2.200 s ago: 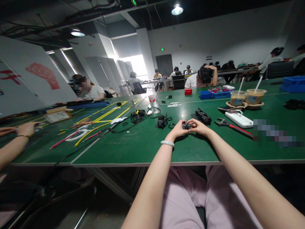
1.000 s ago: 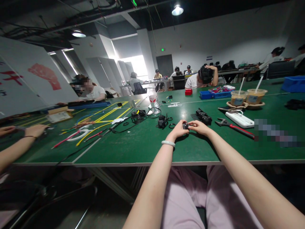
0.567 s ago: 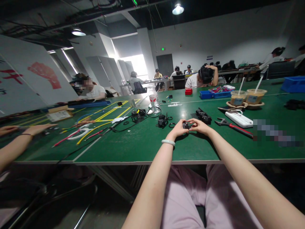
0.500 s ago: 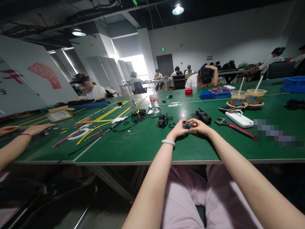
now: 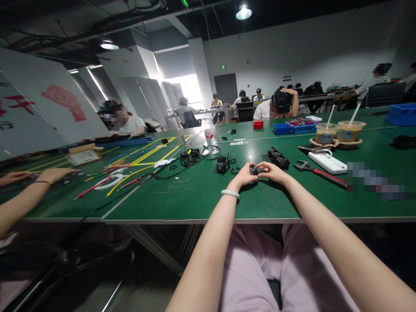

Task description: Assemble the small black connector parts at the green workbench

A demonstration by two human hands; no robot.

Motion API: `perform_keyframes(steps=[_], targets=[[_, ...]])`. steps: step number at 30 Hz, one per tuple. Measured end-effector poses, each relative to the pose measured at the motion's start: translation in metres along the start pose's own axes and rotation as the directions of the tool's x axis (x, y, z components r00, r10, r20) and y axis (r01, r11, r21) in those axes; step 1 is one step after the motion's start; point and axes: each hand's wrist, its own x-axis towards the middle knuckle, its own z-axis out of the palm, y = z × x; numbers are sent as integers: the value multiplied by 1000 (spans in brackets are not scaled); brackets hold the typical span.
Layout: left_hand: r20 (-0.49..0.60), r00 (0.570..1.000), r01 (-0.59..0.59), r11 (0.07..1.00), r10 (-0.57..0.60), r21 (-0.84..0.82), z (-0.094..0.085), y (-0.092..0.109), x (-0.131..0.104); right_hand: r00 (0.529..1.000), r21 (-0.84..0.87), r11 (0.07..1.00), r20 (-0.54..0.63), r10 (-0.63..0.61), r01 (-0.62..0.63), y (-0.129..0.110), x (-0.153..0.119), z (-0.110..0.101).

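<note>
Both of my hands meet over the green table (image 5: 182,199) and hold one small black part (image 5: 254,171) between them. My left hand (image 5: 244,176), with a pale bangle at the wrist, closes on its left side. From the right, my right hand (image 5: 272,171) pinches it with thumb and fingers. Its exact kind is too small to make out. Just left of my hands lie a black ring (image 5: 235,170) and a black device (image 5: 222,164). Behind my right hand rests a larger black device (image 5: 277,159).
Adjustable wrench (image 5: 320,174), white power bank (image 5: 327,162) and two drink cups (image 5: 351,130) stand at right. A water bottle (image 5: 211,138) and cable-strewn black gear (image 5: 190,153) are ahead. Coloured cables (image 5: 125,180) lie left, near a co-worker's hands (image 5: 53,175). Blue trays (image 5: 297,127) sit farther back.
My hands stay in place with the black part between them. The whole view has shifted very slightly; otherwise little differs.
</note>
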Motion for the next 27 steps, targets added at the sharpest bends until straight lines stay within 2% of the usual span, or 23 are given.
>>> perform_keyframes(steps=[14, 27], targets=[[-29, 998, 49, 996, -51, -76, -1, 9, -1, 998, -14, 997, 0, -69, 69, -4, 2, 2], [-47, 999, 18, 1000, -18, -1, -2, 2, -1, 996, -151, 987, -47, -69, 61, -10, 1, 4]])
